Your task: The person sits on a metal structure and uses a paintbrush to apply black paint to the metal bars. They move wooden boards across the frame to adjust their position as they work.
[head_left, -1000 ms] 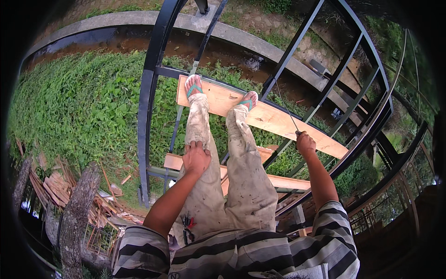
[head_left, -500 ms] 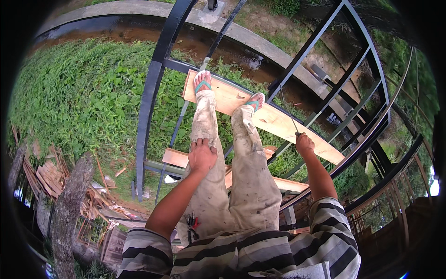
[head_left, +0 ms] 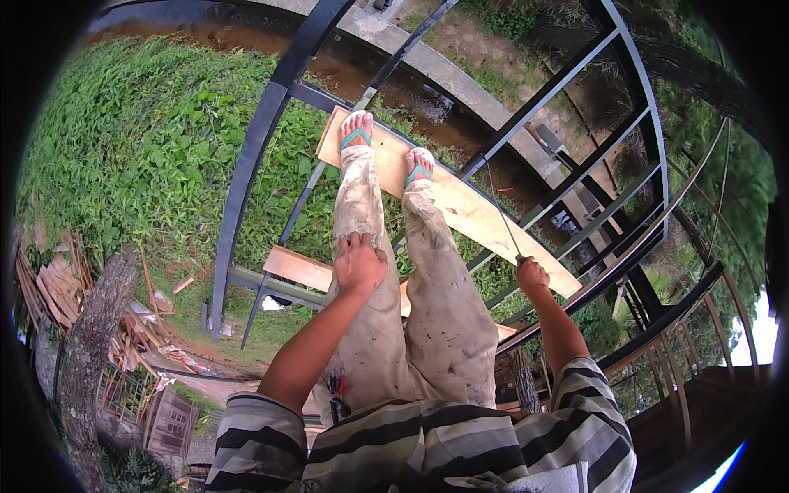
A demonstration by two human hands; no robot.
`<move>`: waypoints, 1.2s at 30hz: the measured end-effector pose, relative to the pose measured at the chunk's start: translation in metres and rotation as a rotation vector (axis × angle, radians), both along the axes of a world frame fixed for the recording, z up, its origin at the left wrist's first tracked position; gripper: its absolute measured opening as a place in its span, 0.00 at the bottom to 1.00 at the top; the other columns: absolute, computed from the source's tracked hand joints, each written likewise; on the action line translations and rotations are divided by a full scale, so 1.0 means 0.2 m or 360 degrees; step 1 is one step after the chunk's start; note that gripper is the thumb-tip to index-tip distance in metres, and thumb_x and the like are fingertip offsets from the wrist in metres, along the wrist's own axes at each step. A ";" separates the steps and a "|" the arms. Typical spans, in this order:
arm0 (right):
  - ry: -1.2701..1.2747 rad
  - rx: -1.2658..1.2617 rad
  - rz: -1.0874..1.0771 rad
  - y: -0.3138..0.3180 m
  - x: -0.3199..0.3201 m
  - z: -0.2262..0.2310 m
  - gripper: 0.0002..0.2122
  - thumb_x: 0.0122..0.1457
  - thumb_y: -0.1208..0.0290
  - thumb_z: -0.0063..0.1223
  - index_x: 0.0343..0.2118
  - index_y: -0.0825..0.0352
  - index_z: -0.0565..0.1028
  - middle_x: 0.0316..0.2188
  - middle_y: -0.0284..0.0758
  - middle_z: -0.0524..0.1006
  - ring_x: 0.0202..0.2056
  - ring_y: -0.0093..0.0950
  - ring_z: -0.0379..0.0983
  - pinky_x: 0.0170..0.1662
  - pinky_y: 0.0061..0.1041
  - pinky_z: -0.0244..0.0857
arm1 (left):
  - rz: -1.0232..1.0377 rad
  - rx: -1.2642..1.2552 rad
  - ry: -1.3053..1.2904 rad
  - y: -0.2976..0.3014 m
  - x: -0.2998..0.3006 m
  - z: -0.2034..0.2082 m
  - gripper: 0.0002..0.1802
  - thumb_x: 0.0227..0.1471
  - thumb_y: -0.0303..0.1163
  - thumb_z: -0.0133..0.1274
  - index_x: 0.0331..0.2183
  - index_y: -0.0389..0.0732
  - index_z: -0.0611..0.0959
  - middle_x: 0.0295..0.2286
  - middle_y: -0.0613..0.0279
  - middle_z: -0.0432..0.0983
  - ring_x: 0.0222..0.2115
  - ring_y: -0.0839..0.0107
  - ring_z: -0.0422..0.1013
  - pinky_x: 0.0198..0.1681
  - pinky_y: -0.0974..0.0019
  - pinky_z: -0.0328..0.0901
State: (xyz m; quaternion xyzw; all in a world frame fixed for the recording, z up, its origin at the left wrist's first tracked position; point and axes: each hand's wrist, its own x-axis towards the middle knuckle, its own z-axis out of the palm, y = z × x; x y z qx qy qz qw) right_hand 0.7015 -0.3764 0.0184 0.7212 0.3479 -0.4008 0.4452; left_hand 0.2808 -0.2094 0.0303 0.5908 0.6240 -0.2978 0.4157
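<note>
My left hand (head_left: 359,261) rests on my left knee, its fingers spread over the stained beige trousers (head_left: 448,329). Off to the right, my right hand (head_left: 533,277) is closed around the dark grip of a long thin rod (head_left: 504,218). The rod slants up and left toward the black metal frame; its exact kind is hard to make out. Under my sandalled feet lies a pale wooden plank (head_left: 485,220), set across the frame's bars. A second, shorter-looking plank (head_left: 297,268) sits lower, partly hidden behind my legs.
Curved black beams (head_left: 251,172) and crossbars surround me, with open gaps between them. Below are green plants (head_left: 156,140), a muddy water channel (head_left: 205,37) and a concrete edge. Scrap wood (head_left: 62,287) and a tree trunk (head_left: 94,345) are at left; a curved railing (head_left: 666,329) is at right.
My right foot has shifted left along the plank, nearer my left foot. The view has swung slightly. My left hand stays on the knee, and my right still grips the rod.
</note>
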 end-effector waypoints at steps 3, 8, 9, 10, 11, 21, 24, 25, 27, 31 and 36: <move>0.0050 -0.0021 0.0070 0.06 -0.01 -0.13 0.21 0.69 0.51 0.44 0.45 0.68 0.73 0.41 0.48 0.83 0.46 0.46 0.81 0.50 0.46 0.74 | 0.0059 0.0030 -0.0022 -0.01 0.03 0.00 0.19 0.54 0.41 0.53 0.45 0.41 0.80 0.48 0.55 0.73 0.52 0.51 0.68 0.49 0.47 0.71; 0.0051 -0.0077 0.0068 0.04 -0.08 -0.16 0.22 0.68 0.51 0.45 0.47 0.69 0.74 0.44 0.47 0.82 0.47 0.46 0.80 0.51 0.46 0.73 | 0.0141 0.0087 0.0028 -0.14 0.03 -0.03 0.20 0.54 0.42 0.53 0.45 0.41 0.79 0.48 0.55 0.73 0.52 0.51 0.68 0.49 0.47 0.71; 0.0022 -0.0098 0.0069 0.01 -0.06 -0.11 0.22 0.68 0.50 0.45 0.48 0.69 0.74 0.44 0.47 0.82 0.47 0.46 0.80 0.51 0.46 0.73 | 0.0156 0.0095 0.0036 -0.16 0.04 -0.03 0.20 0.54 0.42 0.53 0.45 0.41 0.80 0.48 0.55 0.73 0.52 0.51 0.68 0.49 0.47 0.71; 0.0031 -0.0094 0.0109 0.01 -0.03 -0.11 0.22 0.68 0.50 0.45 0.48 0.69 0.73 0.44 0.47 0.82 0.48 0.46 0.80 0.51 0.46 0.73 | 0.0170 0.0102 0.0046 -0.17 0.05 -0.03 0.20 0.54 0.42 0.53 0.45 0.41 0.80 0.47 0.55 0.73 0.52 0.51 0.68 0.49 0.47 0.71; 0.0042 -0.0091 0.0148 0.01 0.00 -0.11 0.23 0.67 0.50 0.45 0.48 0.69 0.73 0.44 0.47 0.82 0.48 0.46 0.80 0.51 0.46 0.73 | 0.0186 0.0106 0.0047 -0.18 0.06 -0.04 0.20 0.54 0.42 0.52 0.45 0.41 0.80 0.48 0.54 0.73 0.52 0.51 0.68 0.49 0.47 0.71; 0.0106 -0.0031 0.0191 0.01 0.11 -0.05 0.25 0.67 0.47 0.46 0.46 0.70 0.74 0.43 0.50 0.82 0.47 0.49 0.80 0.51 0.46 0.73 | 0.0190 0.0058 0.0069 -0.19 0.06 -0.03 0.20 0.52 0.40 0.53 0.44 0.40 0.80 0.48 0.54 0.73 0.55 0.50 0.66 0.50 0.51 0.72; 0.0095 0.0035 0.0155 0.04 0.04 -0.23 0.24 0.67 0.49 0.46 0.45 0.70 0.75 0.44 0.50 0.82 0.48 0.49 0.79 0.52 0.46 0.73 | 0.0148 0.0088 0.0016 -0.17 0.06 -0.05 0.20 0.52 0.40 0.53 0.44 0.39 0.80 0.48 0.54 0.72 0.54 0.50 0.67 0.50 0.50 0.71; 0.0083 -0.0008 0.0137 0.05 0.03 -0.28 0.23 0.67 0.49 0.45 0.45 0.70 0.76 0.45 0.50 0.82 0.49 0.49 0.79 0.53 0.46 0.72 | 0.0149 0.0110 0.0022 -0.18 0.06 -0.04 0.20 0.53 0.40 0.53 0.44 0.39 0.80 0.48 0.54 0.72 0.54 0.50 0.67 0.50 0.50 0.71; 0.0073 0.0007 0.0169 0.04 0.06 -0.23 0.24 0.68 0.48 0.45 0.46 0.70 0.75 0.45 0.49 0.82 0.49 0.50 0.79 0.53 0.47 0.72 | 0.0170 0.0015 0.0029 -0.18 0.03 -0.04 0.20 0.53 0.40 0.53 0.45 0.40 0.80 0.48 0.54 0.72 0.54 0.51 0.66 0.50 0.49 0.72; 0.0051 -0.0042 0.0138 0.05 0.12 -0.07 0.25 0.67 0.47 0.45 0.48 0.69 0.74 0.45 0.50 0.81 0.50 0.51 0.78 0.54 0.49 0.70 | 0.0148 0.0009 0.0073 -0.17 0.02 -0.03 0.20 0.54 0.40 0.52 0.45 0.40 0.80 0.49 0.54 0.72 0.55 0.51 0.65 0.49 0.49 0.72; 0.0044 0.0048 0.0165 0.10 0.11 -0.23 0.24 0.66 0.48 0.46 0.45 0.69 0.75 0.43 0.51 0.81 0.48 0.51 0.78 0.53 0.49 0.71 | 0.0128 0.0033 0.0027 -0.15 0.03 -0.04 0.19 0.54 0.40 0.52 0.45 0.40 0.80 0.48 0.54 0.72 0.53 0.51 0.66 0.49 0.48 0.72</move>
